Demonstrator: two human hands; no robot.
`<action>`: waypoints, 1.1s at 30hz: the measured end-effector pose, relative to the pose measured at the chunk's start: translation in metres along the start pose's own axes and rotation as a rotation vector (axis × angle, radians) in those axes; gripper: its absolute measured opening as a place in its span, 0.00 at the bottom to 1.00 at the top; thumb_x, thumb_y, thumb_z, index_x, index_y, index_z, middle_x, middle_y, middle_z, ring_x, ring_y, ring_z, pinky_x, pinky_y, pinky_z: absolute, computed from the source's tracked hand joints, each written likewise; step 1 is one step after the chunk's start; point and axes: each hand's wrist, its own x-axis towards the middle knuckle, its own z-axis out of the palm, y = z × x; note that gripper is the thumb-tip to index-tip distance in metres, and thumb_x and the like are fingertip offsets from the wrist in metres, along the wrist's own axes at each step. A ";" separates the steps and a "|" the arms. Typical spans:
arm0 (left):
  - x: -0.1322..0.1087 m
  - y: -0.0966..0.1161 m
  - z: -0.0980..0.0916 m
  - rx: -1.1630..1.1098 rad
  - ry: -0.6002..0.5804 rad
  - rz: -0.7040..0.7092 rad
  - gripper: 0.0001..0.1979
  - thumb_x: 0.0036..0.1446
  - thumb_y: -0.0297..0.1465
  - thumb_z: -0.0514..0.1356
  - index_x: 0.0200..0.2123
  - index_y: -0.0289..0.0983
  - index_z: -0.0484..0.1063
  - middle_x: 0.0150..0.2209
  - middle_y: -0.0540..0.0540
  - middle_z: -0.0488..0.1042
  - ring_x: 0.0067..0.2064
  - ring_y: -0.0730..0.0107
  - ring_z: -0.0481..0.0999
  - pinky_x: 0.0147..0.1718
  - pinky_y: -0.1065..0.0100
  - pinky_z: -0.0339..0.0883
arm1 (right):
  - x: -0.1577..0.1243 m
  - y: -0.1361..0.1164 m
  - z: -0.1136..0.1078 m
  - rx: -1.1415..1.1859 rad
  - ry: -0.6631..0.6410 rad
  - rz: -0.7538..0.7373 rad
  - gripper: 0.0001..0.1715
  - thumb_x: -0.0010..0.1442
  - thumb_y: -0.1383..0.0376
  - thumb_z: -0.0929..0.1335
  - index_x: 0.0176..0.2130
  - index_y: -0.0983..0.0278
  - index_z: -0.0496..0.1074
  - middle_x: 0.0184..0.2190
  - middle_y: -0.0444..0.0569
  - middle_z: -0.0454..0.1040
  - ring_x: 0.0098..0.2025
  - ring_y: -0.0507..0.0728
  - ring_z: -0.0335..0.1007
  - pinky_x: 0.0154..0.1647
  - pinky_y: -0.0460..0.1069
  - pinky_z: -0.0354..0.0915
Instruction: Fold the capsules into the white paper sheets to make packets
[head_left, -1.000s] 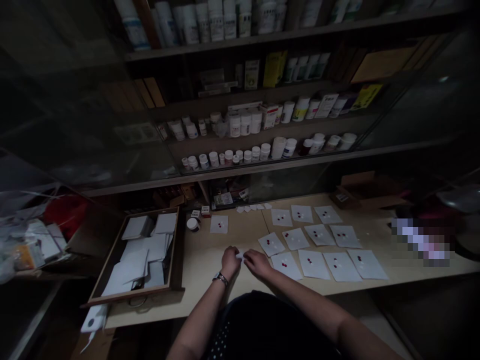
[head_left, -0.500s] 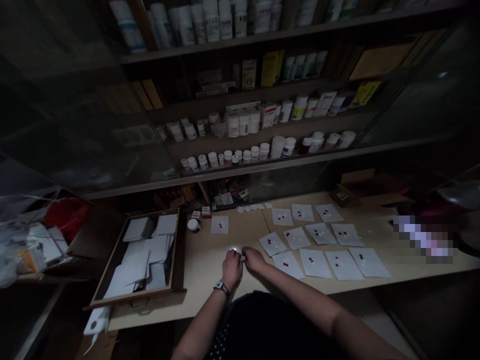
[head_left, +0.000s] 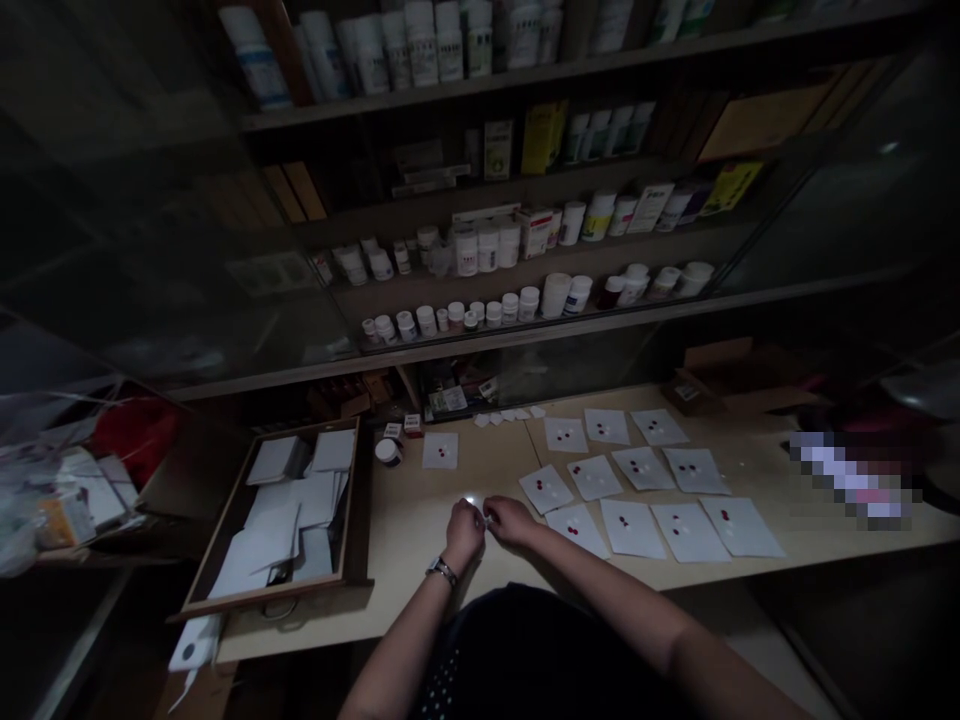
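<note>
My left hand [head_left: 464,532] and my right hand [head_left: 511,521] meet over the light wooden counter [head_left: 420,560], pinching a small folded white paper [head_left: 488,520] between their fingertips. A wristwatch [head_left: 442,571] sits on my left wrist. To the right, white paper squares [head_left: 577,530] lie in rows, each bearing a few red and white pills. The nearest square almost touches my right hand. Another pill-bearing square [head_left: 439,451] lies beyond my left hand.
An open wooden drawer [head_left: 352,520] of white paper sheets stands left of the counter. Small paper slips [head_left: 506,418] lie along the back edge. Glass-fronted shelves [head_left: 525,200] of medicine bottles rise behind, and a cardboard box [head_left: 712,385] sits back right.
My hands have drawn closer together around the small paper since the oldest frame. The view has shifted slightly, and the paper squares on the counter have not moved.
</note>
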 end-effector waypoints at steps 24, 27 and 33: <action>0.003 -0.001 -0.010 0.089 -0.051 -0.038 0.07 0.52 0.23 0.58 0.34 0.33 0.75 0.44 0.37 0.71 0.49 0.59 0.69 0.48 0.67 0.59 | 0.004 0.005 0.009 -0.059 -0.038 -0.069 0.10 0.63 0.67 0.62 0.39 0.65 0.73 0.40 0.52 0.74 0.39 0.56 0.67 0.37 0.47 0.54; 0.004 -0.004 -0.010 0.069 -0.033 -0.064 0.06 0.50 0.22 0.59 0.33 0.32 0.74 0.42 0.38 0.72 0.47 0.59 0.70 0.47 0.67 0.60 | 0.009 0.002 0.008 -0.073 -0.055 -0.048 0.12 0.64 0.68 0.61 0.39 0.65 0.73 0.40 0.53 0.74 0.39 0.56 0.67 0.38 0.47 0.55; 0.007 -0.010 -0.007 0.010 -0.013 -0.072 0.05 0.48 0.21 0.60 0.30 0.34 0.74 0.39 0.42 0.72 0.46 0.61 0.71 0.46 0.68 0.61 | 0.012 -0.004 0.010 -0.026 0.010 0.047 0.10 0.61 0.68 0.63 0.40 0.64 0.73 0.38 0.51 0.75 0.38 0.57 0.68 0.38 0.47 0.55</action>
